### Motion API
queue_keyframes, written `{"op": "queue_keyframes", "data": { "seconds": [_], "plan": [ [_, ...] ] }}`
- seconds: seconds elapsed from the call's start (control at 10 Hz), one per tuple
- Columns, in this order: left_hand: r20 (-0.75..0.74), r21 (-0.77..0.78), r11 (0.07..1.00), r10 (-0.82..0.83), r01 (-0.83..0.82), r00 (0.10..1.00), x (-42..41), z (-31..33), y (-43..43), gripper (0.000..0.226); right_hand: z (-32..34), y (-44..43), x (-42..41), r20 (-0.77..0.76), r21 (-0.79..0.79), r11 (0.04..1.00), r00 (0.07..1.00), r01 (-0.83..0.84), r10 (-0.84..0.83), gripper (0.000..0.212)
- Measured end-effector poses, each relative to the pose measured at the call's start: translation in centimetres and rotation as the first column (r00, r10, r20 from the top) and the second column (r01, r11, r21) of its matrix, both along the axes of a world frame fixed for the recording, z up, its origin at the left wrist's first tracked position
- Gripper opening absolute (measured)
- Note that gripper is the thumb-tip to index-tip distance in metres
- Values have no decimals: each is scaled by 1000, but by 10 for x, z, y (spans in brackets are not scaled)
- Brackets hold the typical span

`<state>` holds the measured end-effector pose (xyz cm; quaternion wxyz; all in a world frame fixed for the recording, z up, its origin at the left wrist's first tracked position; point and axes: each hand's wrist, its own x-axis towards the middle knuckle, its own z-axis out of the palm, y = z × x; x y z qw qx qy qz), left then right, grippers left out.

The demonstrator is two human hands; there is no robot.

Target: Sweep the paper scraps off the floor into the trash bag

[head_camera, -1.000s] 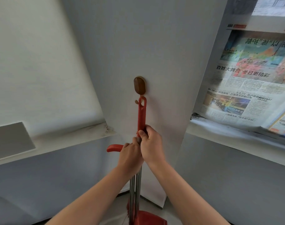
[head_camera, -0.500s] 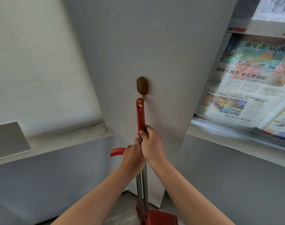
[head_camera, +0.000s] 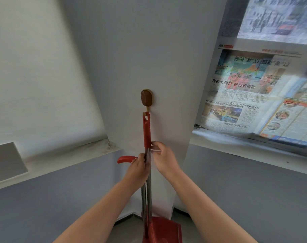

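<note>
A broom with a red grip (head_camera: 146, 130) and a metal shaft stands upright against the white wall, its hanging hole just under the small metal hook of a brown wooden wall peg (head_camera: 146, 98). A second metal shaft runs beside it down to a red dustpan (head_camera: 165, 230) at the floor, and its red handle (head_camera: 125, 158) juts left. My left hand (head_camera: 138, 171) is closed around the two shafts. My right hand (head_camera: 164, 158) is just right of the broom shaft, fingers loosened and apart from it. No paper scraps or trash bag are in view.
A white ledge (head_camera: 61, 156) runs along the left, with a grey panel (head_camera: 7, 162) on it. Newspapers (head_camera: 254, 95) cover the window on the right above another ledge. Grey wall sections lie below both ledges.
The broom has dropped slightly, its hole now just below the peg's hook. My right hand has let go of the red grip and moved a little to the right. My left hand still holds the shafts.
</note>
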<state>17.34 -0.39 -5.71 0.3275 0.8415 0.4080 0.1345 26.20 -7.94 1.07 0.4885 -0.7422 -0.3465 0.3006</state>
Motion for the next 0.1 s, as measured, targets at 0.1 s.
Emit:
{"op": "queue_keyframes", "data": {
  "seconds": [0.1],
  "plan": [
    [-104, -26, 986, -168, 166, 980, -32, 2, -7, 38, 1, -28, -25, -27, -34, 997, 997, 66, -67, 42]
  ]
}}
